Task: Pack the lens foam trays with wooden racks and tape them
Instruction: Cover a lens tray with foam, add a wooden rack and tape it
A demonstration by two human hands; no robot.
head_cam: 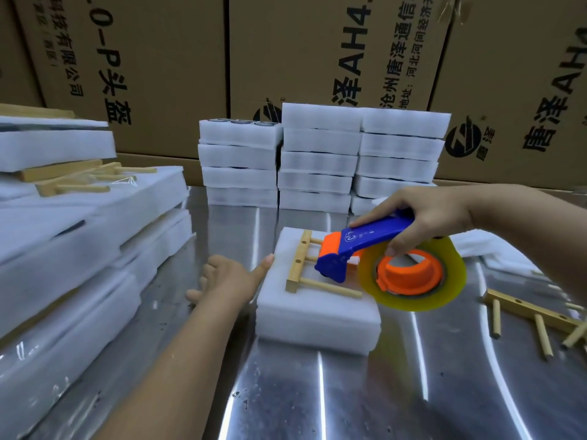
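Observation:
A white foam tray stack (314, 315) lies on the steel table at the centre, with a wooden rack (305, 271) flat on its top. My right hand (422, 217) grips a blue and orange tape dispenser (374, 252) with a yellowish tape roll (451, 281), its front end over the rack. My left hand (228, 277) rests against the tray stack's left side, thumb touching the upper edge, fingers fairly straight.
Three piles of white foam trays (317, 160) stand behind the work spot, in front of cardboard boxes (317, 52). Larger foam sheets (79, 236) with wooden racks (76, 179) on them fill the left. Another wooden rack (536, 315) lies at the right on the steel table (349, 392).

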